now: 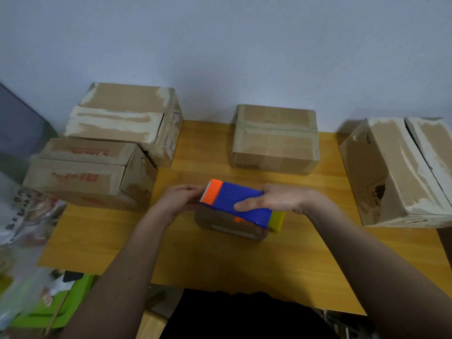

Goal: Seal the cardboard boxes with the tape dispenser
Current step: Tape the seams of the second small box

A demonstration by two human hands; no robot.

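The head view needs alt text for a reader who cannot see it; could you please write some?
A person's right hand grips a blue, orange and yellow tape dispenser above a wooden table, while the left hand holds its toothed orange end. Four cardboard boxes sit around the table's back and sides, against a pale wall.

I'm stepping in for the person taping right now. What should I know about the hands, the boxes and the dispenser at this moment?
Right hand grips the blue tape dispenser, held above the wooden table.
Left hand is at its orange toothed end; whether it pinches tape is unclear.
Four cardboard boxes: back left, front left, middle, right.
The middle one looks taped over its seam; the others show closed flaps with open seams, likely left to seal.
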